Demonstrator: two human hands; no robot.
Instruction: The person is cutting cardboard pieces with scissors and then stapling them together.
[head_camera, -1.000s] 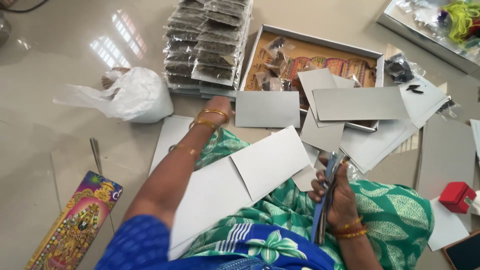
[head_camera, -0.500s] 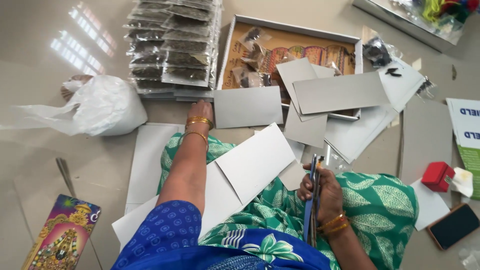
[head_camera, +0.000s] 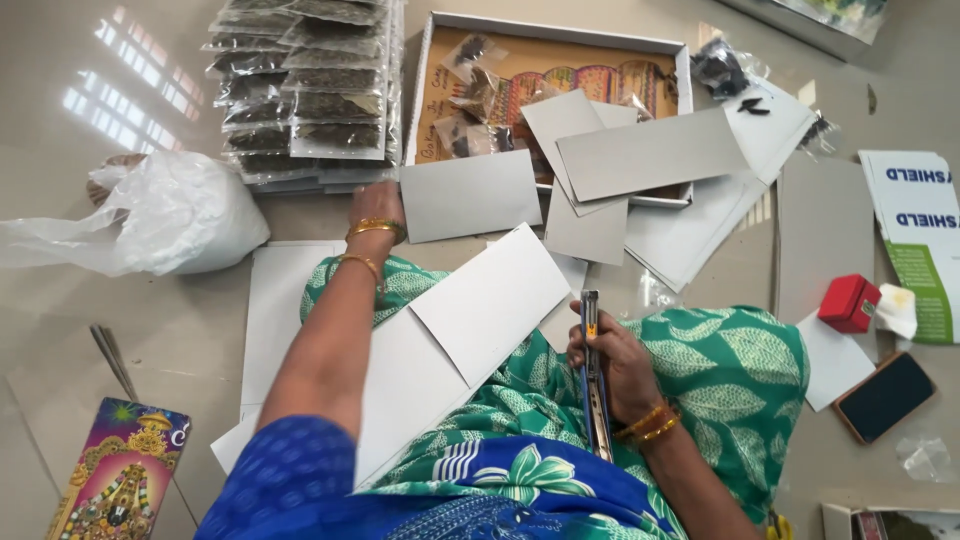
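The person is wearing a blue short sleeve (head_camera: 300, 480) on the arm at seven o'clock and green cloth (head_camera: 740, 380) with a pale leaf print spreading toward four o'clock. Gold bangles (head_camera: 375, 230) are circling the left wrist near eleven o'clock, and gold and red bangles (head_camera: 648, 424) are ringing the right wrist at five o'clock.

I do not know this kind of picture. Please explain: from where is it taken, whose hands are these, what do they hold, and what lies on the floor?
A camera on a person's head looks down at that person's own lap and hands; there is no machine. The left hand reaches to a grey card on the floor. The right hand holds a cutter upright over the lap. White sheets lie across the lap. Around are stacked packets, an open box with more grey cards, a white plastic bag, a small red box and a dark phone.
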